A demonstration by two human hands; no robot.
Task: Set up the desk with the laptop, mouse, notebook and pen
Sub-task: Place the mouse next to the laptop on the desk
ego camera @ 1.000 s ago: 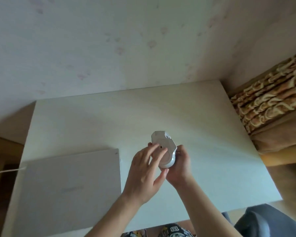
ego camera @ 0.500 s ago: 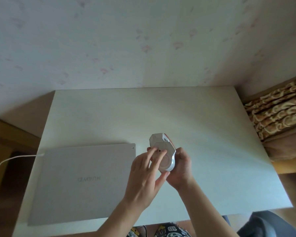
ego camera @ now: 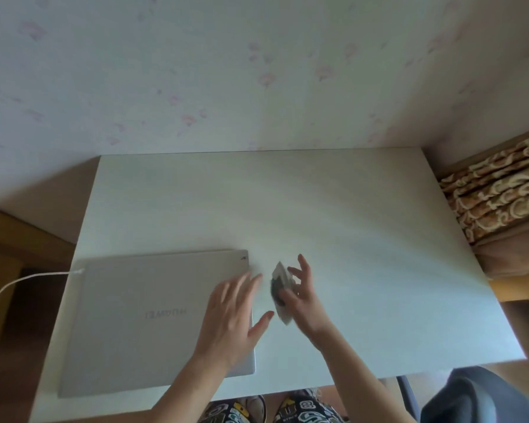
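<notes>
A closed silver laptop (ego camera: 141, 319) lies flat on the left front of the white desk (ego camera: 348, 227), with a white cable (ego camera: 16, 285) plugged into its left side. My right hand (ego camera: 306, 297) holds a white and grey mouse (ego camera: 280, 293) on edge above the desk, just right of the laptop; the mouse is blurred. My left hand (ego camera: 232, 312) hovers over the laptop's right edge, fingers spread, apart from the mouse. No notebook or pen is in view.
The desk stands against a pale flowered wall. A patterned brown sofa or bed edge (ego camera: 498, 196) sits close to the desk's right side. A dark grey chair part (ego camera: 483, 398) shows at the lower right, and my patterned trousers below the front edge.
My left hand has let go of the mouse and drawn left, fingers opened. My right hand has turned the mouse onto its edge. The view has tilted, showing more laptop.
</notes>
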